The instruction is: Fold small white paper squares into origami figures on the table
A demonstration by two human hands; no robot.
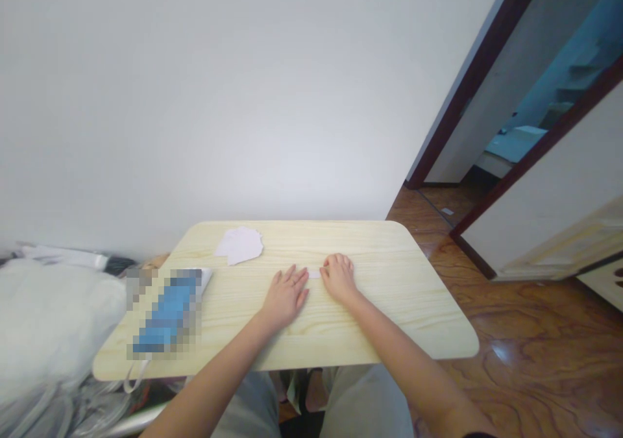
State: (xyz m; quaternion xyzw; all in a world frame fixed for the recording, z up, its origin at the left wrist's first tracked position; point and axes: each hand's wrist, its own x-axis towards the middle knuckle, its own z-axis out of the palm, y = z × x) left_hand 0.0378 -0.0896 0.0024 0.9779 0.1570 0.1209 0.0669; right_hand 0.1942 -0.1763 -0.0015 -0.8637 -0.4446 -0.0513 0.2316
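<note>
A small white strip of paper [314,274] lies flat at the middle of the table, between my two hands. My left hand [288,295] rests palm down with its fingers spread, the fingertips at the strip's left end. At the right end, my right hand [338,277] has its fingers curled, with thumb and forefinger closed on the strip's edge. Both ends of the strip are partly hidden by my fingers. A fanned pile of white paper pieces [241,244] lies farther back, to the left of my hands.
The pale wooden table [389,250] has rounded corners and stands against a white wall. On its left side lies a blurred blue-and-white flat object [168,311] with a white cord [137,376] hanging over the front edge. White bedding [53,321] is left of the table; wooden floor [525,340] and a doorway are right.
</note>
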